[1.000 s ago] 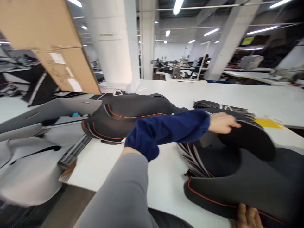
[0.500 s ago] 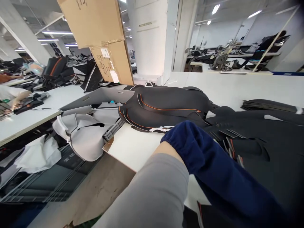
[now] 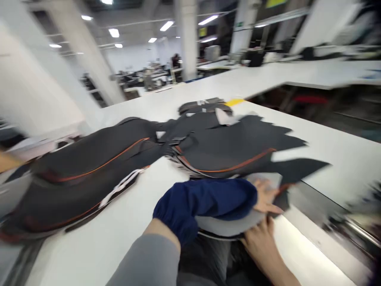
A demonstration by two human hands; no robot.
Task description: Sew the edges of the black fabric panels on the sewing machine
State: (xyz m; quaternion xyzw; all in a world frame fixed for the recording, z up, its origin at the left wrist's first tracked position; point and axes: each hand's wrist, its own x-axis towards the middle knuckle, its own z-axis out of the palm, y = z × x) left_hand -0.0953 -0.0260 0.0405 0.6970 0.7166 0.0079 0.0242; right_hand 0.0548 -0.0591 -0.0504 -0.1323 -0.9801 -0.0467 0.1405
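My left hand (image 3: 266, 196), in a navy sleeve cover, lies with its fingers spread on a black fabric panel (image 3: 229, 226) whose grey underside faces up. Close below, my right hand (image 3: 262, 238) is closed at the near edge of this panel, its fingertips partly hidden. Just beyond my left forearm lies a stack of black fabric panels with orange piping (image 3: 229, 151). Motion blurs the picture somewhat.
To the left lies another pile of black panels with orange piping (image 3: 89, 163) and a white strip. Folded dark pieces (image 3: 205, 106) lie farther back on the white table (image 3: 160, 99). Sewing-machine parts (image 3: 342, 222), blurred, are at the right.
The view has swung to the right, and the cardboard and grey crate have left it. Both hands now show on a grey-backed panel; before, only my left arm was visible.
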